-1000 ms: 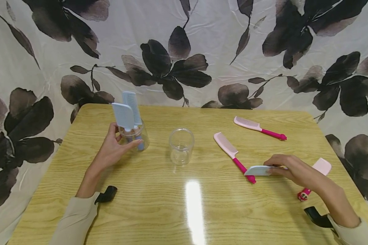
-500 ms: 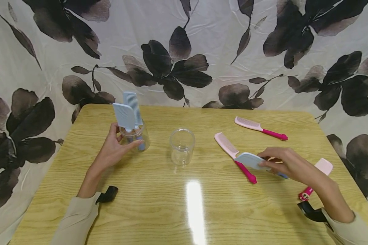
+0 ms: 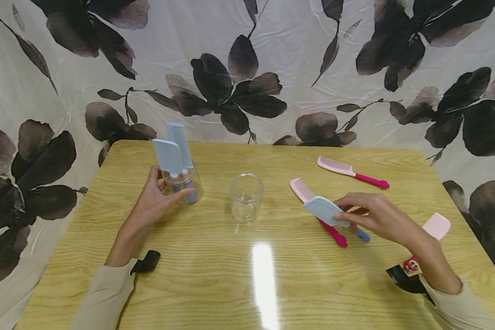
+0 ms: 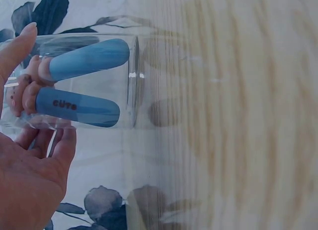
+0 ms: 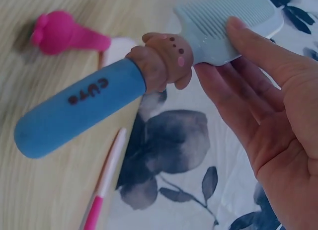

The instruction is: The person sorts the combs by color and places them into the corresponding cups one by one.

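Near the desk's [image 3: 206, 275] far left corner, a cup [image 3: 198, 189] with two blue combs [image 3: 167, 157] standing in it is clasped by the left hand [image 3: 156, 199], thumb and fingers on opposite sides. Right of centre, another blue comb [image 3: 323, 211] is pinched at its head by the right hand [image 3: 377, 215], above a pink comb [image 3: 302, 189]. A second cup [image 3: 246, 197] is placed between the hands.

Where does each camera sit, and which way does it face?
Head: worn on the head, facing forward and down at the table; left hand, right hand and both sleeves show.
Left wrist: worn there, facing the gripped clear jar; part of the left hand shows.
Right wrist: worn there, facing the held blue comb; part of the right hand shows.
Shared: head and right wrist both show that comb.
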A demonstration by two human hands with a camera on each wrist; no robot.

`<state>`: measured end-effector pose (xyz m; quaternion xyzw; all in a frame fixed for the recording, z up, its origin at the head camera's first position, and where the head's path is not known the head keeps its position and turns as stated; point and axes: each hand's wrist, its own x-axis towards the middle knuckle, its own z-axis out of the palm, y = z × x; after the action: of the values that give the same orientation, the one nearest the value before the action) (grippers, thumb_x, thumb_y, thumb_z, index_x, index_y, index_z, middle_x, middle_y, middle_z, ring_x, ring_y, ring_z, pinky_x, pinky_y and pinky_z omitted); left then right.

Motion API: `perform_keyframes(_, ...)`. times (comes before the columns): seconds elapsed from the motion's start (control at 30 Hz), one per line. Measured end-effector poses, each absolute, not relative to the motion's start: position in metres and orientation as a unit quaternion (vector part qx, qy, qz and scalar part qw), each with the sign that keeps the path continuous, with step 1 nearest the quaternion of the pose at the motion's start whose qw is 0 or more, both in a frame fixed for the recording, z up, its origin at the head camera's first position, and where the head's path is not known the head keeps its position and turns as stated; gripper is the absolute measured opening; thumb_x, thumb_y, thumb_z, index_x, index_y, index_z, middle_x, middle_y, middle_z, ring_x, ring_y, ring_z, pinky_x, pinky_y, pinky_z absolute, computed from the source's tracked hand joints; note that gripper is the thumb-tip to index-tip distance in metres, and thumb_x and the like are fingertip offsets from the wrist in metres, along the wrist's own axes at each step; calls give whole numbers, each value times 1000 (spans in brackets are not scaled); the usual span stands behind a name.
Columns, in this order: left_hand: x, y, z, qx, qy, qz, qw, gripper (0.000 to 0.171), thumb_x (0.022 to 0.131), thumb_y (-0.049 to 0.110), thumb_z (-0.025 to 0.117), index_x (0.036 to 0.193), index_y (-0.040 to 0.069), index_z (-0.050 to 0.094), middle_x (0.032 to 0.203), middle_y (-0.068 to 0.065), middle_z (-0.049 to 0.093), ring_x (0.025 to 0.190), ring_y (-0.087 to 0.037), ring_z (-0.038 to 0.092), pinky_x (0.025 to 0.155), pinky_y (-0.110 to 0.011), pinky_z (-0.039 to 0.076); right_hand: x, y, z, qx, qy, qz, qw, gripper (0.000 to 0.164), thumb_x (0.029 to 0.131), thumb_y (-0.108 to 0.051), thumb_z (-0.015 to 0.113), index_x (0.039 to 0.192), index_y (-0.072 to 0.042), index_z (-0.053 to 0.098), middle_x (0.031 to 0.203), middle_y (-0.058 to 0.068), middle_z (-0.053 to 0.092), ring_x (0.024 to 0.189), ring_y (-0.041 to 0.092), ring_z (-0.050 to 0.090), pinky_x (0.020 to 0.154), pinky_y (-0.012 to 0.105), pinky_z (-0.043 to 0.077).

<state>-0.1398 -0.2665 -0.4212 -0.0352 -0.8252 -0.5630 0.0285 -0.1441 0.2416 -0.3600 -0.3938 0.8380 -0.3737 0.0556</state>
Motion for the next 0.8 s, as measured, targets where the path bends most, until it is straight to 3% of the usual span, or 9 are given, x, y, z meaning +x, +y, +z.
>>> perform_keyframes(0.27,-140,-267,-422,-36,-825,-564,27,89,90,12,81,152,-1,19,148,-24,32,138,-37,33,122,-62,22,-145,221,-356,-392,833,-388,49,33,86,5,79,115,-9,73,103,0,75,87,9,70,74,25,62)
perform_keyframes(0.8,-141,-266,-421,-36,-823,-567,27,88,90,10,81,152,-1,19,148,-23,32,138,-36,32,121,-62,22,-151,174,-351,-378,806,-453,46,30,85,1,81,113,-7,73,104,1,75,89,13,73,73,30,63)
